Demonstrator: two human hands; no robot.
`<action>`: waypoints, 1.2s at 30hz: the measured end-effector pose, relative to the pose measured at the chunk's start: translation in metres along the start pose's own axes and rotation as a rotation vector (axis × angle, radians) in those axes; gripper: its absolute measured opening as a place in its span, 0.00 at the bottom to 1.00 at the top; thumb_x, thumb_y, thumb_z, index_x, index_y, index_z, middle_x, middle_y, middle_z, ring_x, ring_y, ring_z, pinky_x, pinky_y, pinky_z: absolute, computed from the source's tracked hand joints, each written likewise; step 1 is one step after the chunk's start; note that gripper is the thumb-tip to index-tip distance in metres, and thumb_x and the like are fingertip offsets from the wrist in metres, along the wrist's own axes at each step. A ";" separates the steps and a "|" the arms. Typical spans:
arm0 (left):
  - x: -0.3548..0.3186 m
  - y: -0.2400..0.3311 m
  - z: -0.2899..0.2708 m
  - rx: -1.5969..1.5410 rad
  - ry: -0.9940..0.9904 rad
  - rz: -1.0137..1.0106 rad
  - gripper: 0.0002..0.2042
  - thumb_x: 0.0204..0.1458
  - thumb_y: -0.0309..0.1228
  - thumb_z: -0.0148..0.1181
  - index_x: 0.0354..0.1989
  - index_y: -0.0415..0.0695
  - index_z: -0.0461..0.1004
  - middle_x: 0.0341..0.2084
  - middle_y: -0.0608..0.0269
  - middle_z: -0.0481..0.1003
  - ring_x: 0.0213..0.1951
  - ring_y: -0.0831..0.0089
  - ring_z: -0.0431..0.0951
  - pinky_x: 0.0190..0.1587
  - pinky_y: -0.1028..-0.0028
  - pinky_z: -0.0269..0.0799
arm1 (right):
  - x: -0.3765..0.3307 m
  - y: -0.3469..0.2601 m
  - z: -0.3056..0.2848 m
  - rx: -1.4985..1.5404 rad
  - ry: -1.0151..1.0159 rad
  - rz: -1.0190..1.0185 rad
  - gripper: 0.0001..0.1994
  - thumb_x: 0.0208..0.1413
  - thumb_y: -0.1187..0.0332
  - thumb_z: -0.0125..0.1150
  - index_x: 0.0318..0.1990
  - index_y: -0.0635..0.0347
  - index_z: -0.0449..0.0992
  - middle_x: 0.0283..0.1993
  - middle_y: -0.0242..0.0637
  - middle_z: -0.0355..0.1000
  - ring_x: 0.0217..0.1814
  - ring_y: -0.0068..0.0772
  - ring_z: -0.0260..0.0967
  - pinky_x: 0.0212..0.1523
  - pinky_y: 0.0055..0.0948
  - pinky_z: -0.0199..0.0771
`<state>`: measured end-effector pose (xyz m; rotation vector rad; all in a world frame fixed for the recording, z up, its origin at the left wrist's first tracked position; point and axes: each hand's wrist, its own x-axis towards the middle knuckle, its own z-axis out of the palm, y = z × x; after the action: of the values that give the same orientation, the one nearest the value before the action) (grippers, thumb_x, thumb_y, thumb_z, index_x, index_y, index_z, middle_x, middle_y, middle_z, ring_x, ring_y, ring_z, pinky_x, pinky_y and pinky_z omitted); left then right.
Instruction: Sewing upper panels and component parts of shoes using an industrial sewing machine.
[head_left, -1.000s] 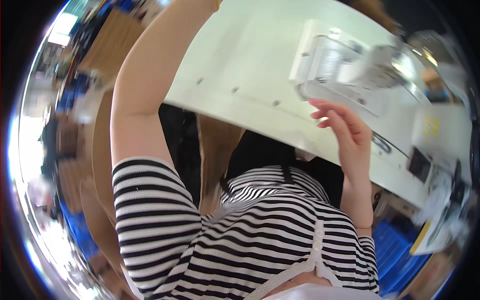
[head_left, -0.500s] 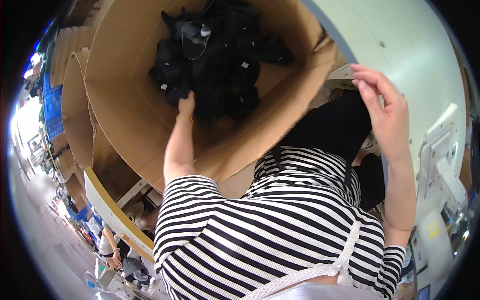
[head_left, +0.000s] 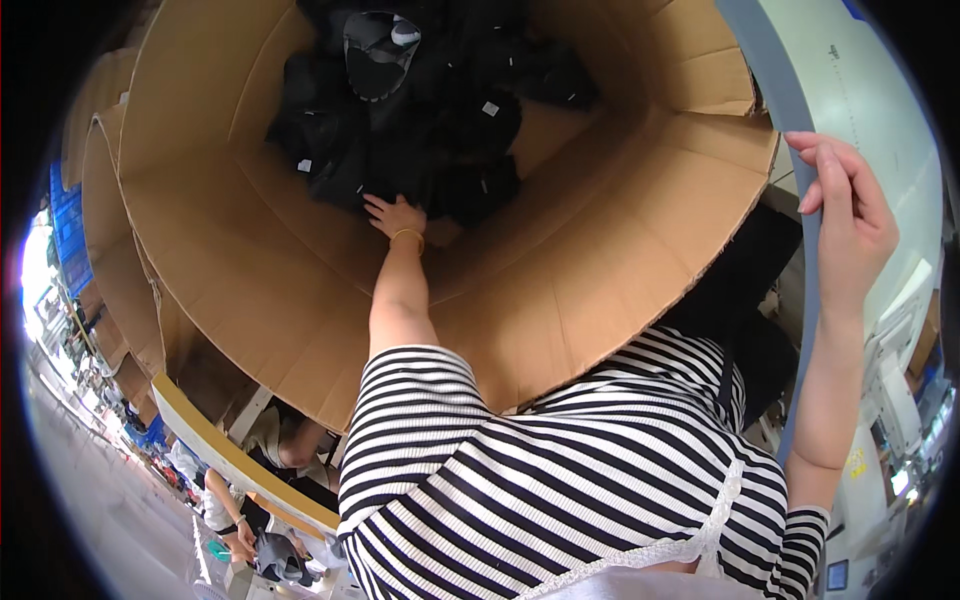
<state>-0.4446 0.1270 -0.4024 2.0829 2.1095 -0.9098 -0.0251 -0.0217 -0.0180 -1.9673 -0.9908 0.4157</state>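
The left hand point(head_left: 393, 214) reaches into the cardboard box point(head_left: 560, 300), fingers spread on black clothes point(head_left: 420, 130), not yet grasping; next it must grip one. The right hand point(head_left: 845, 215) rests open on the table point(head_left: 800, 130) edge.

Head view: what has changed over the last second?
The view swung from the white table to the big brown cardboard box. The left hand reached down onto the black garments inside. The right hand stayed raised, now on the table's grey-blue edge.

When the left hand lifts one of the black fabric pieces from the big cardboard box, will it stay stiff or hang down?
The black fabric pieces lie crumpled, so one would probably droop. They look thin, so likely light. The left hand touches the heap, so neighbouring pieces may drag along inside the large brown cardboard box.
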 end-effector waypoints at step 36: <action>-0.040 0.060 -0.108 -0.664 0.412 0.585 0.11 0.44 0.34 0.64 0.22 0.38 0.75 0.24 0.52 0.73 0.28 0.51 0.75 0.32 0.59 0.71 | 0.009 -0.019 -0.002 -0.279 0.117 -0.324 0.05 0.53 0.76 0.56 0.26 0.63 0.71 0.22 0.35 0.69 0.17 0.24 0.58 0.20 0.23 0.59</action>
<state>-0.3453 0.1327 -0.3184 2.3621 1.4394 0.2720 -0.0276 -0.0097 -0.0006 -1.9982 -1.3196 -0.0201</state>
